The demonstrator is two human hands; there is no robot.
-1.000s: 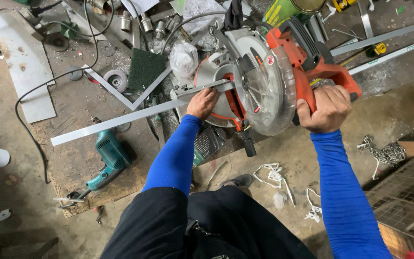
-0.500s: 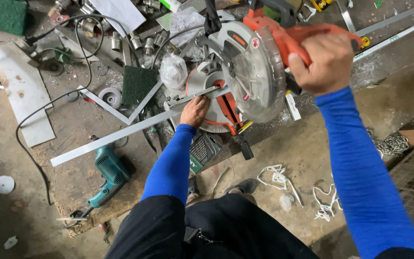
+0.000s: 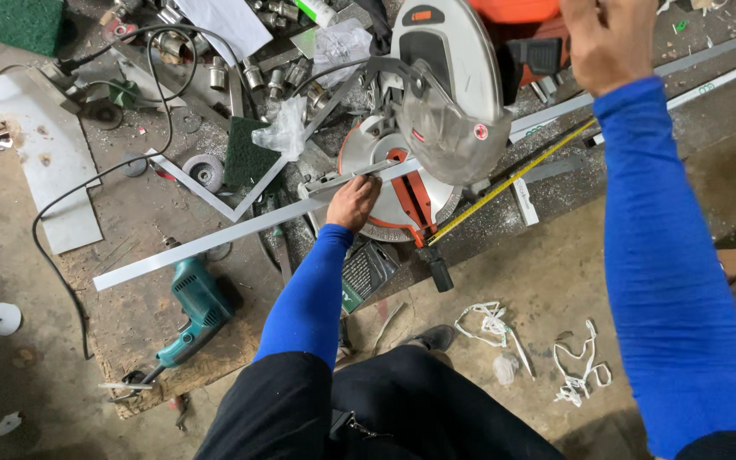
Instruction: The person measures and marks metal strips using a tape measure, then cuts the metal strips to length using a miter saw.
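Since half a second ago the right hand point(image 3: 611, 43) has lifted further toward the top of the view, carrying the mitre saw point(image 3: 449, 94) head up with it, so the blade guard now stands clear above the metal strip point(image 3: 215, 238); the left hand point(image 3: 353, 203) has stayed put on the strip.

Well out to the left of the left hand, a teal power drill point(image 3: 193, 307) lies on the floor just below the strip's free end, with a black cable point(image 3: 87, 183) looping past. The left hand lies palm down, fingers curled, pressing the long pale strip against the saw's round base point(image 3: 389, 192). Between the hands, a yellow tape measure point(image 3: 513, 181) runs diagonally from the base. The right hand is closed around the saw's orange handle point(image 3: 513, 13), though its fingers are cut off by the frame edge.

A risk, as I judge it: the left hand sits just beside the blade path, and the strip's long unsupported end could tip or shift, dragging the fingers toward the blade if the head drops.
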